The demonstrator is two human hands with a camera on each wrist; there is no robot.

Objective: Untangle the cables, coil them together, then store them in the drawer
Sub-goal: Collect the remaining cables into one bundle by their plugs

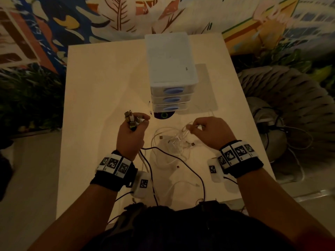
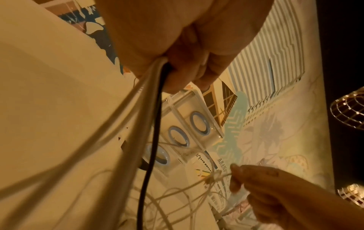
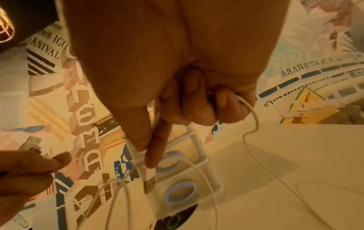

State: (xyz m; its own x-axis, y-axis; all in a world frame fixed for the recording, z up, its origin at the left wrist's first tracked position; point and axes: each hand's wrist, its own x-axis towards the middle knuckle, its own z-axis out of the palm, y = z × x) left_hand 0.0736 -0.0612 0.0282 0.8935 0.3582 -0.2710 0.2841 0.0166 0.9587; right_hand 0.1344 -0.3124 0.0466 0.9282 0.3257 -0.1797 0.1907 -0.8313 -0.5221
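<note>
My left hand [image 1: 133, 126] grips a bunch of cable ends, their USB plugs [image 1: 130, 119] sticking up above the fist. From it, white cables and one black cable [image 2: 151, 147] hang down to the table. My right hand [image 1: 208, 130] pinches a white USB plug [image 3: 148, 179] between thumb and forefinger, with another white strand looped through its curled fingers. A loose tangle of white cables [image 1: 172, 144] lies on the table between the hands. A small clear drawer unit [image 1: 171, 75] with three blue-handled drawers, all closed, stands just beyond.
The pale table [image 1: 101, 91] reaches to a patterned wall behind. A dark round disc [image 1: 164, 115] lies under the drawer unit's front. A grey ribbed seat [image 1: 282, 98] with more cords stands right of the table. Wristband device boxes rest near both wrists.
</note>
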